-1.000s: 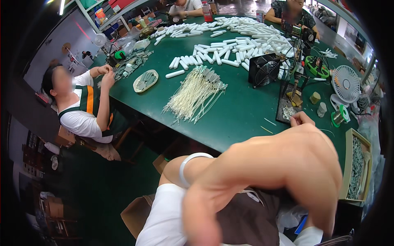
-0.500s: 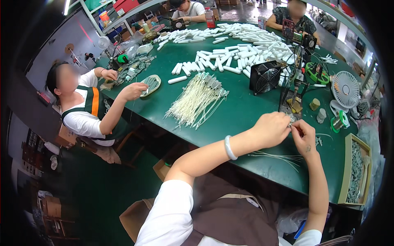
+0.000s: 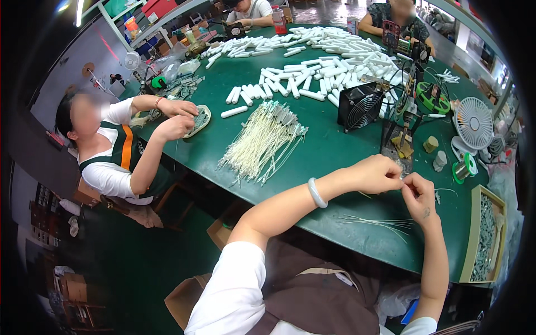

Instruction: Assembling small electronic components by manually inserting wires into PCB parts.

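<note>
My left hand, with a pale bangle on its wrist, is closed in a pinch. Close by its fingertips, the pinched fingers of my right hand nearly touch it. What the two hold is too small and hidden to name. A short bit of pale wire shows below the left hand. Several loose thin white wires lie on the green table nearer to me. Behind my hands stands a soldering stand with a yellow sponge-like piece.
A pile of wired small boards lies left of centre, white tubes beyond. A black fan, white fan, solder spool and box of small parts stand around the right side. A co-worker sits at left.
My hands have shifted slightly right and down, away from the soldering stand. The co-worker at left has brought both hands together over the small tray.
</note>
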Demonstrator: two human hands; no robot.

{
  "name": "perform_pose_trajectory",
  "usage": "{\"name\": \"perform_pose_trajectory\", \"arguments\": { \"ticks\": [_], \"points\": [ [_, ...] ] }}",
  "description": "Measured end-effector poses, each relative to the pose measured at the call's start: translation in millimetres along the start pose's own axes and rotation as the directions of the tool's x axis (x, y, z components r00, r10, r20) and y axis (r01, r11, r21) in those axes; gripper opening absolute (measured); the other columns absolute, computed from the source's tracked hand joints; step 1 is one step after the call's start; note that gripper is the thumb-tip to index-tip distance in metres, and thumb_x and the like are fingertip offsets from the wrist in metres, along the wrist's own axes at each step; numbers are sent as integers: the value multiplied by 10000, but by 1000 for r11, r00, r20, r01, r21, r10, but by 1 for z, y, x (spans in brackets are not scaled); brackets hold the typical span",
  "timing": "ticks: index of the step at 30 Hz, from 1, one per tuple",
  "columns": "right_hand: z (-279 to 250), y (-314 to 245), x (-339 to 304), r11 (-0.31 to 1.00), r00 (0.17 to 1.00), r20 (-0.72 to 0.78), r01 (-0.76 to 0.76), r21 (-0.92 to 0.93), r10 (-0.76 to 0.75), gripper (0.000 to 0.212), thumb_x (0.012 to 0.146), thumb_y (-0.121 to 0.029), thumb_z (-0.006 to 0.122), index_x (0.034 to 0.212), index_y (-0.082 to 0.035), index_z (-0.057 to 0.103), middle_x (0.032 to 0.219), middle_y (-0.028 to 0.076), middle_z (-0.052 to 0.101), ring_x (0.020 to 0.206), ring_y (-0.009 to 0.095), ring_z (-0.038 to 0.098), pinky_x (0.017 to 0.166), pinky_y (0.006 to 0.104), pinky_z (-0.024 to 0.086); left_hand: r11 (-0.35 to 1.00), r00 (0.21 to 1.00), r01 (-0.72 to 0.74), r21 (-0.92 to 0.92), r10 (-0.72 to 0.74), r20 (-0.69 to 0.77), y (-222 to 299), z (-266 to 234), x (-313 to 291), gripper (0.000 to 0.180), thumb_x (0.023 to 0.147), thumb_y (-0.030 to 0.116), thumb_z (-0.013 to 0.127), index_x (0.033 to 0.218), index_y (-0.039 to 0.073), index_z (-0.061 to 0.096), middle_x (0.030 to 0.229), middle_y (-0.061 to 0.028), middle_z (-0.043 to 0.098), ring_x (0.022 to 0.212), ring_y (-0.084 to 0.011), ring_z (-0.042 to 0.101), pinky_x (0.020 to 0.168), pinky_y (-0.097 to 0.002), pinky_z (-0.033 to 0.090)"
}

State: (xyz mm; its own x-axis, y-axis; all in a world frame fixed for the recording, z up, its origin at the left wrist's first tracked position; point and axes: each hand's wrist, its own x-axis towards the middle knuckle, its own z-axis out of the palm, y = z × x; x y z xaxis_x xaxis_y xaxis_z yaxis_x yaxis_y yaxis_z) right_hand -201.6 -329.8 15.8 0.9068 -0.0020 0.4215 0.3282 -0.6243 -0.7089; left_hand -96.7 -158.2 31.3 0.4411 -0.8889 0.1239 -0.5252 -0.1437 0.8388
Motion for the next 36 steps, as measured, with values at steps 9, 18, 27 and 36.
{"name": "perform_pose_trajectory", "arguments": {
  "ticks": [9, 18, 27, 36],
  "points": [
    [-1, -8, 0, 999, 992, 121, 34, -38, -29, 24, 770, 29, 586, 769, 5, 583, 610, 24, 507, 491, 72, 421, 450, 239, 322, 983, 985, -146, -109, 134, -110, -15, 11, -13, 209, 795, 171, 650, 668, 17, 588, 570, -44, 570, 507, -97, 516, 495, -273, 413],
    [-20, -4, 14, 889, 941, -185, 187, -417, -285, 153, 692, 36, 655, 817, -6, 578, 774, 100, 544, 700, 240, 543, 623, 319, 444, 963, 955, -236, -133, 204, -214, -9, 10, -18, 176, 748, 86, 634, 612, 9, 553, 527, -20, 518, 490, -71, 453, 469, -254, 372],
    [-99, 58, 13, 575, 792, -486, -216, -789, -369, 255, 800, -159, 680, 1032, -59, 642, 1047, 153, 561, 962, 324, 529, 841, 399, 402, 860, 996, -93, -502, 87, -36, 1, 5, -22, 210, 770, 37, 594, 575, 14, 520, 521, 7, 519, 454, -44, 479, 426, -221, 363],
    [-161, 137, -4, 455, 705, -692, -570, -684, -157, 529, 849, -492, 616, 1151, -59, 598, 1001, 185, 587, 991, 334, 551, 863, 417, 426, 826, 996, -10, -564, 56, 63, 0, 3, -22, 213, 781, 40, 583, 579, 19, 520, 511, -6, 522, 418, -58, 477, 398, -217, 358]
  ]
}}
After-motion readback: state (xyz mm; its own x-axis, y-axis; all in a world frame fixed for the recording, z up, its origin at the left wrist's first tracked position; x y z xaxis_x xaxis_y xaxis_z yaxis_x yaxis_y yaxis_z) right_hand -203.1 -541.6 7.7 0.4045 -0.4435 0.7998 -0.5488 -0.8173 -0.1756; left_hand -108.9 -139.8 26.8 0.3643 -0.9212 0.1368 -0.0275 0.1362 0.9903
